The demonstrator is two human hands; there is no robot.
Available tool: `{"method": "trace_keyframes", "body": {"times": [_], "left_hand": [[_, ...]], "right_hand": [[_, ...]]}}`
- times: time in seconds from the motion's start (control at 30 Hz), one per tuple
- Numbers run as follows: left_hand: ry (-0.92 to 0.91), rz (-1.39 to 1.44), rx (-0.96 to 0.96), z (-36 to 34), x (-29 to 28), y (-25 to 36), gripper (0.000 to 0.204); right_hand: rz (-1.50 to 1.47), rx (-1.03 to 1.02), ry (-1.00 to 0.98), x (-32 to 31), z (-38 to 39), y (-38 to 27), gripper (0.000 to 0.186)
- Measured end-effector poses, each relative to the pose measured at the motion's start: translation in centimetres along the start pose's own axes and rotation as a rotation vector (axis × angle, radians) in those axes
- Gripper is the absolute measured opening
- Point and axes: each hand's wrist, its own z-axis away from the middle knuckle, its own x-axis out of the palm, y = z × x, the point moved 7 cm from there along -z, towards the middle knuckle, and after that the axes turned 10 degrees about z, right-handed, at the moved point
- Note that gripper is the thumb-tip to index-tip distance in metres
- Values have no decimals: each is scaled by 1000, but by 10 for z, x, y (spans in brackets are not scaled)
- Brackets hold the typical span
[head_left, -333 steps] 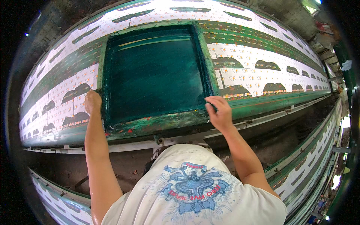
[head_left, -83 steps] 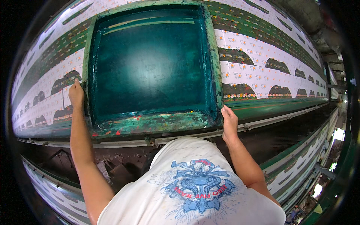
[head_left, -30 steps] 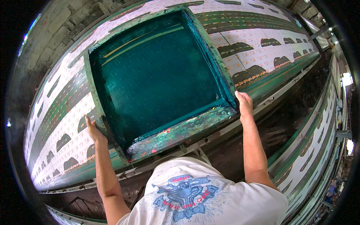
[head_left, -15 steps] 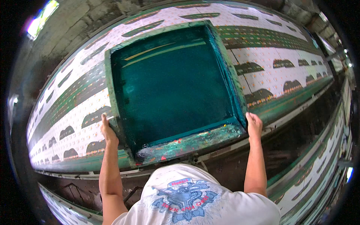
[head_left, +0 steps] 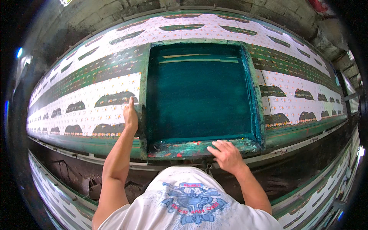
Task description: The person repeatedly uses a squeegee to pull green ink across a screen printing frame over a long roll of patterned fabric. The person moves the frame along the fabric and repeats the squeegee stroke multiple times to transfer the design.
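Observation:
A wooden screen-printing frame (head_left: pixel 260 111), smeared with dark green and blue ink, lies on a long table in front of me. Its mesh (head_left: pixel 199 99) is covered with dark teal, and two thin pale strips (head_left: pixel 203 61) cross it near the far side. My left hand (head_left: pixel 131 116) grips the frame's left side, thumb up; its fingers are partly hidden. At the near rail (head_left: pixel 184 148), my right hand (head_left: pixel 227 156) reaches in from the right with its fingers stretched out and apart, touching or just over the red-flecked edge.
White patterned fabric (head_left: pixel 115 82) with dark curved shapes and green bands spreads over the table on both sides of the frame. A metal rail (head_left: pixel 295 147) runs along the table's near edge. Similar tables flank me at lower left and right. A block wall (head_left: pixel 115 17) stands behind.
The frame now sits squarer in view, further right. My right hand has left the frame's right near corner and moved left to its near rail. My left hand keeps its place on the left side.

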Motion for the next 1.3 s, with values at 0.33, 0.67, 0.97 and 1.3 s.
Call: {"method": "trace_keyframes", "body": {"times": [0.33, 0.67, 0.97, 1.3], "left_hand": [[-89, -382, -41, 15, 11, 32, 99], [-105, -260, 14, 15, 10, 31, 77], [-88, -159, 73, 17, 10, 29, 69], [24, -137, 187, 20, 7, 36, 59]], "right_hand": [[86, 76, -182, 27, -76, -18, 41], [119, 136, -155, 30, -56, -42, 48], [311, 69, 57, 49, -83, -28, 55], [375, 14, 145, 58, -237, 91, 48]]}}
